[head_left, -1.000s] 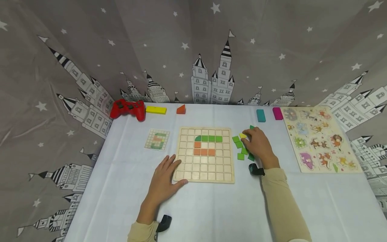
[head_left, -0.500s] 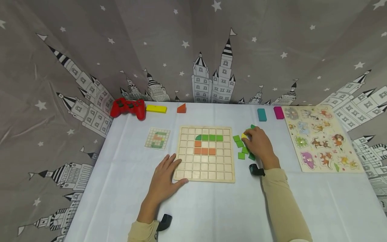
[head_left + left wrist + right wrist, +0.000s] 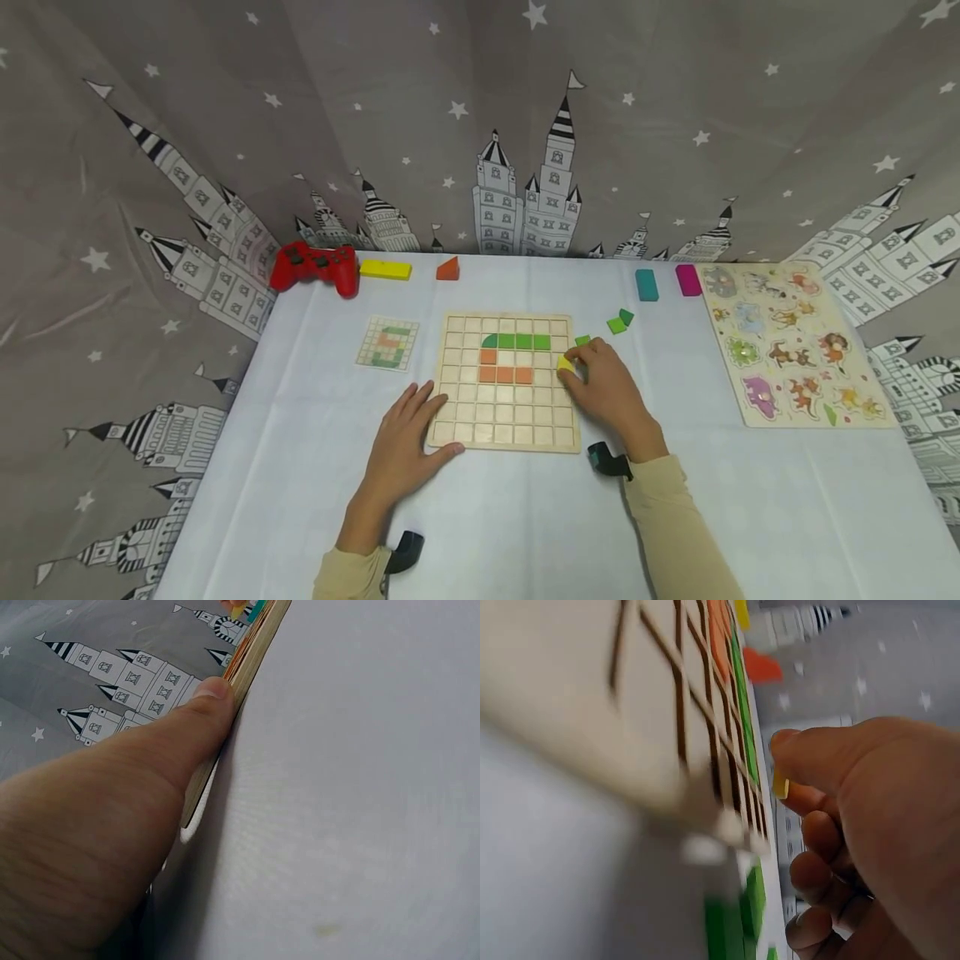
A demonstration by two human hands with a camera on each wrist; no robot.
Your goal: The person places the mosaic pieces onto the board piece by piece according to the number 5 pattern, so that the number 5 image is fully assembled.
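Observation:
A wooden grid board (image 3: pixel 495 414) lies mid-table. In its squares sit a row of green tiles (image 3: pixel 525 342), a rounded dark green corner tile (image 3: pixel 490 342) and several orange tiles (image 3: pixel 506 375). My right hand (image 3: pixel 609 392) pinches a small yellow tile (image 3: pixel 565 363) between thumb and fingers, over the board's right edge; the right wrist view shows the yellow tile (image 3: pixel 781 785) held clear of the surface. My left hand (image 3: pixel 405 442) rests at the board's lower left, fingers spread, and its thumb (image 3: pixel 214 690) touches the edge. Some loose tiles are hidden behind my right hand.
A small pattern card (image 3: pixel 387 342) lies left of the board. Loose green tiles (image 3: pixel 617 324) are at the right. Along the back are a red game controller (image 3: pixel 315 267), yellow block (image 3: pixel 386 269), orange block (image 3: pixel 447 268), teal block (image 3: pixel 647 285), magenta block (image 3: pixel 687 280); an animal puzzle (image 3: pixel 795 350) lies right.
My right hand has moved left and toward me from the loose tiles to the board's right edge, carrying the yellow tile. My left hand stays in place.

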